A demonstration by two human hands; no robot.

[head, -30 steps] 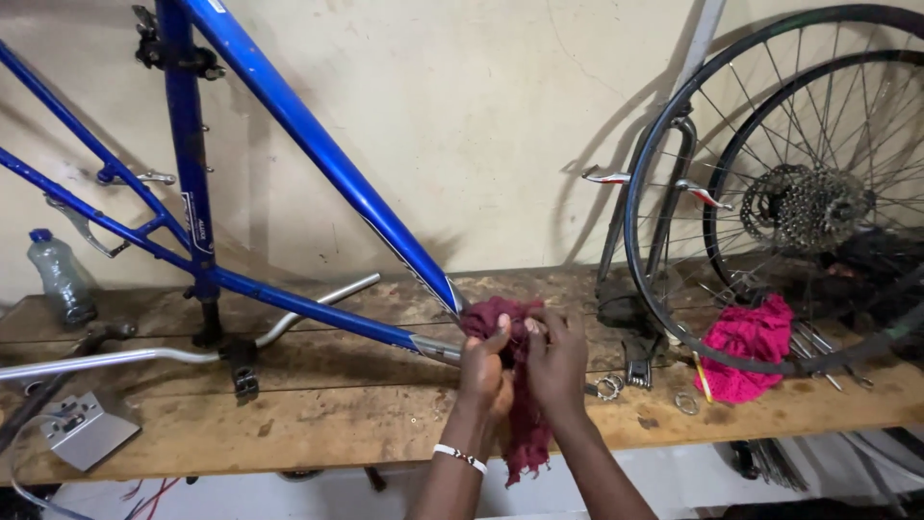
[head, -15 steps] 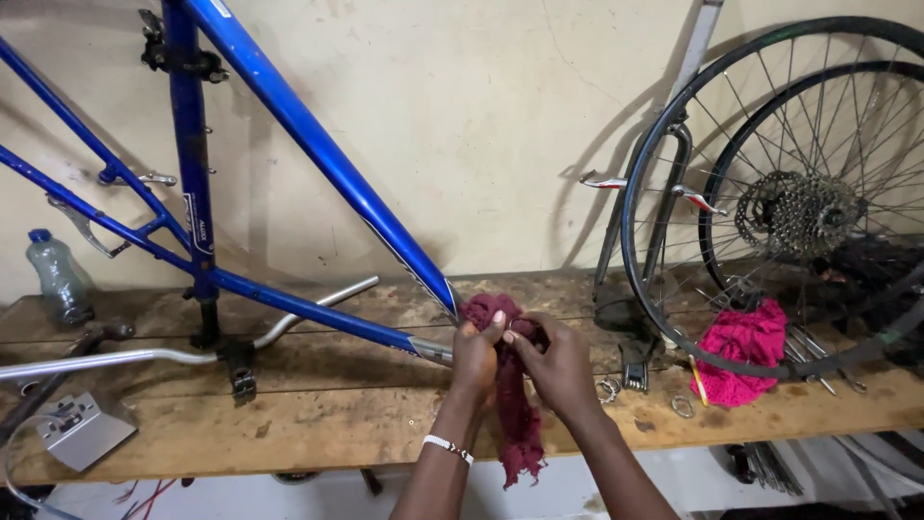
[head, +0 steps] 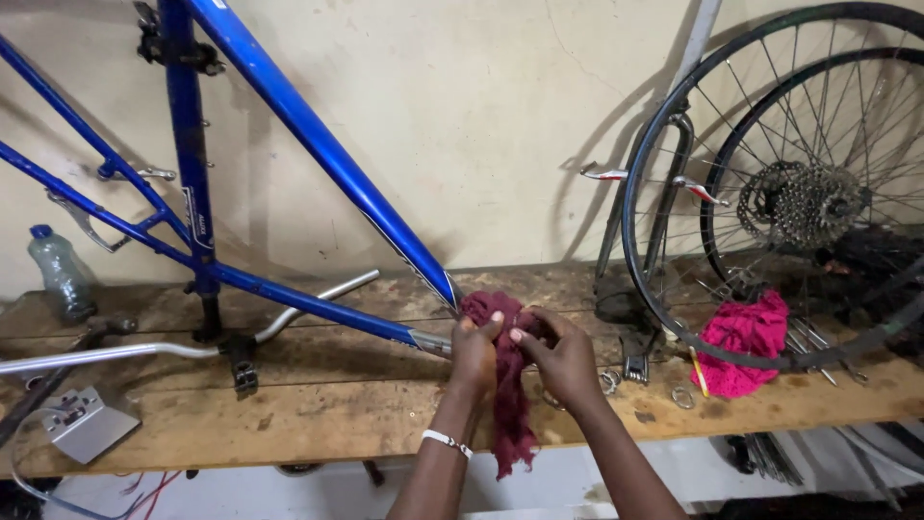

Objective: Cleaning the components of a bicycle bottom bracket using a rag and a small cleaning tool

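A dark red rag (head: pixel 512 409) is bunched over the head-tube end of a blue bicycle frame (head: pixel 318 154) that lies on a wooden workbench (head: pixel 337 409). My left hand (head: pixel 474 354) grips the rag on its left side, with a white band on the wrist. My right hand (head: pixel 561 358) grips the rag from the right, fingertips pressed into the cloth. The rag's loose tail hangs over the bench's front edge. What the rag covers is hidden.
Two spoked wheels (head: pixel 674 193), one with a cassette (head: pixel 813 204), lean on the wall at right. A pink rag (head: pixel 746 342), metal rings (head: pixel 683 397) and small tools lie near them. A silver handlebar (head: pixel 144 351), metal bracket (head: pixel 82 424) and plastic bottle (head: pixel 60 274) are at left.
Both hands have shifted slightly on the rag, working it around the frame end. The rag's tail hangs a little differently. The view has drifted a bit.
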